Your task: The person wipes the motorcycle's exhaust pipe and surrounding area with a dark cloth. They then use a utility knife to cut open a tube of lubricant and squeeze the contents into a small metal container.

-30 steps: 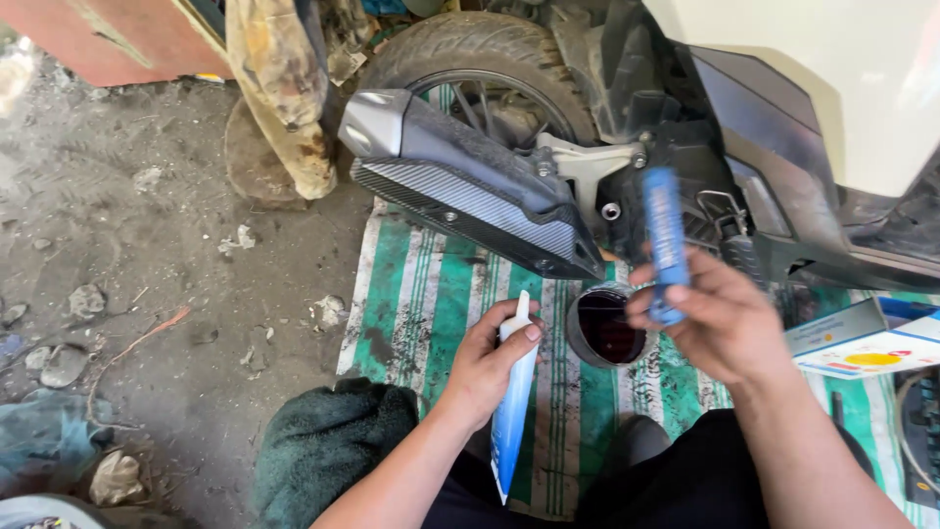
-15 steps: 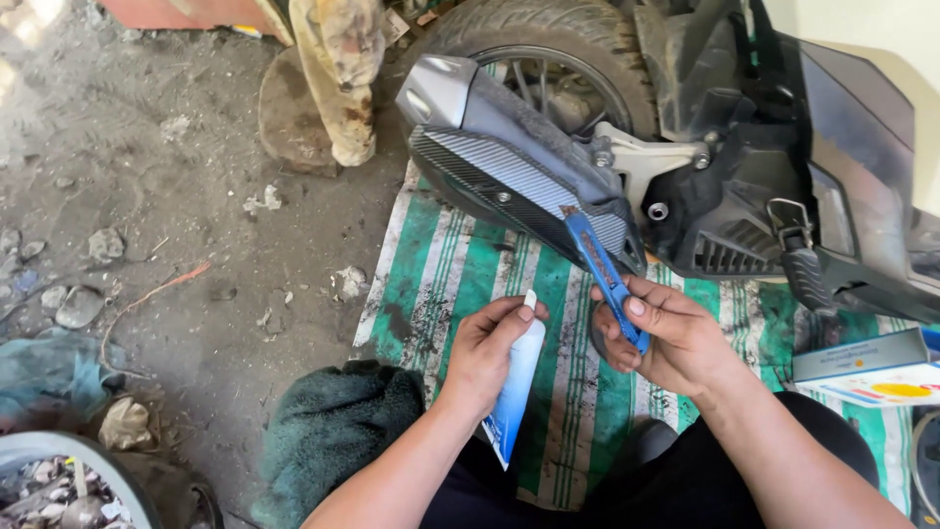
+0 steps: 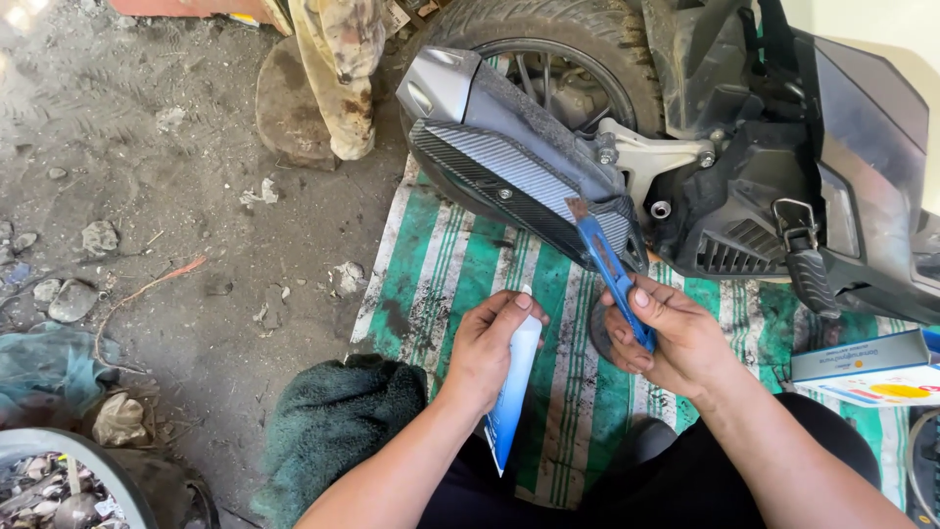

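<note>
Blue flat tool (image 3: 609, 266): gripped by right hand (image 3: 676, 338), fingers curled round its lower end, tip slanting up toward the scooter's exhaust cover (image 3: 509, 176). White-and-blue tube (image 3: 511, 392): clasped upright in left hand (image 3: 490, 348), just beside, above the green striped mat (image 3: 431, 264).

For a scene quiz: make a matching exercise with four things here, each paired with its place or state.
Things:
1. white-and-blue tube
2. blue flat tool
3. dark green cloth
4. exhaust muffler

Places:
A. mounted beside the scooter's rear wheel
B. gripped in the right hand
C. heaped on the ground at the mat's edge
D. gripped in the left hand

Pairs: 1-D, 2-B, 3-C, 4-A
</note>
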